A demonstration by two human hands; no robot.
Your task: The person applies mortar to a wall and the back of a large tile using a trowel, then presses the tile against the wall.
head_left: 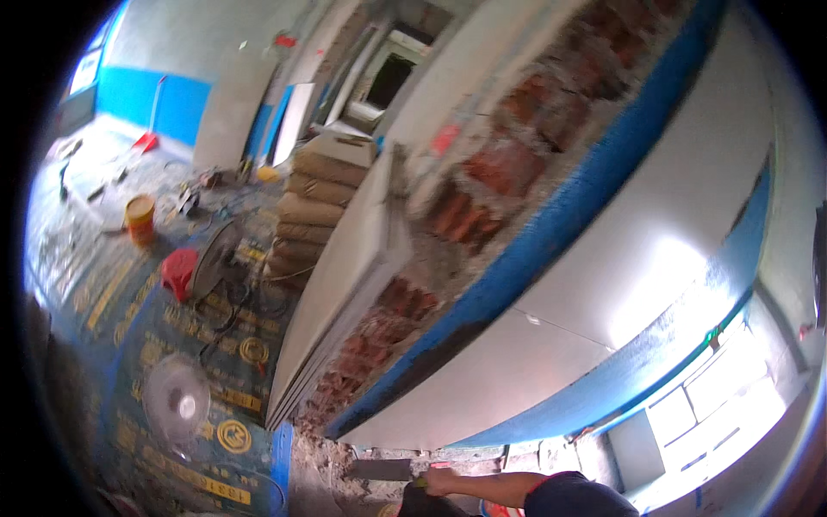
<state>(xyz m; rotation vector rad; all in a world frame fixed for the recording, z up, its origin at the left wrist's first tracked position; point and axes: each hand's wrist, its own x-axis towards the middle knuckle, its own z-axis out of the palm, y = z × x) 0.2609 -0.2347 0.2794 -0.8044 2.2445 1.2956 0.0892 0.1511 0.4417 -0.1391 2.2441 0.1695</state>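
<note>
Head view: your right hand (442, 481) closes round the handle of the flat trowel (382, 470), near the exposed brick strip's (504, 168) lower end; held so, probably, to leave the blade free. Left grip: unseen, can't tell. Slab edges (332, 276) crowd the strip's left; more room beyond, over floor sheeting (146, 470).

Brick wall (508, 164), covered flr (112, 319), brt window (728, 401)

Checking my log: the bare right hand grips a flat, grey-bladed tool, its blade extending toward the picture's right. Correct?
Only the direction is wrong: in the head view, the flat, grey-bladed tool extends leftward from the bare right hand gripping it.
</note>
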